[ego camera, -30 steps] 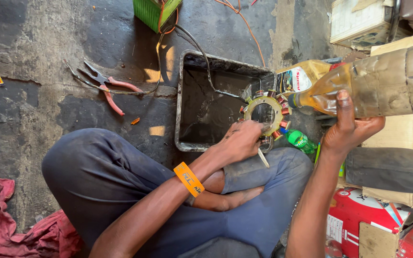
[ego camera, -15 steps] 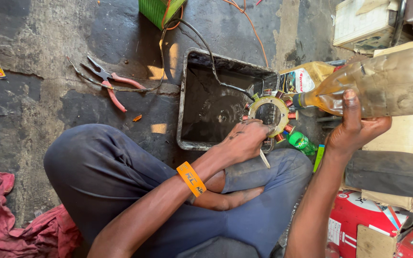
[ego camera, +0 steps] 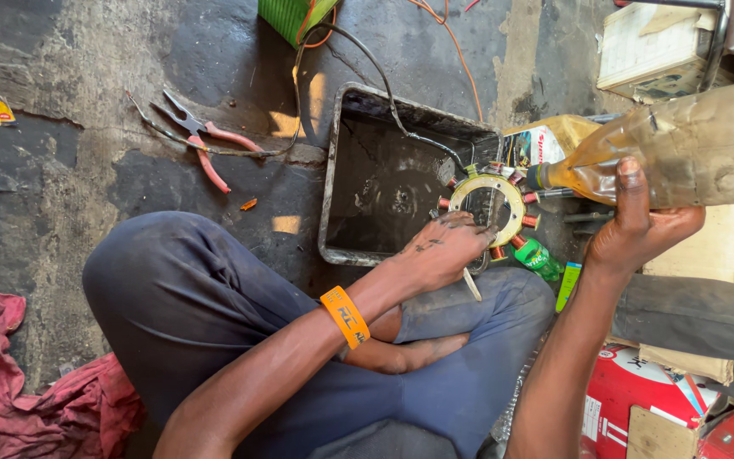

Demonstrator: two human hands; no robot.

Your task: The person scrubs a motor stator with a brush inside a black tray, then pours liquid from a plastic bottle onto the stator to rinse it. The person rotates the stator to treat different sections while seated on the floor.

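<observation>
My left hand [ego camera: 442, 248] grips a ring-shaped coil stator [ego camera: 488, 206] with copper windings and a yellow inner ring, holding it over the right edge of a dark metal tray [ego camera: 333, 187]. A thin pale stick pokes out below that hand. A cable runs from the stator across the tray. My right hand [ego camera: 639, 225] supports a large clear plastic bottle [ego camera: 681, 144] of amber liquid, tilted with its neck pointing at the stator. An orange wristband [ego camera: 346, 316] sits on my left forearm.
Red-handled pliers [ego camera: 206, 140] lie on the dark stained floor left of the tray. A red rag [ego camera: 19, 399] is at lower left. A green crate [ego camera: 295, 17], a small green bottle [ego camera: 541, 257], red boxes [ego camera: 639, 399] and cartons crowd the right side.
The view has shifted slightly. The stator and left hand sit a bit lower over the tray's edge, and the bottle stays tilted toward it.
</observation>
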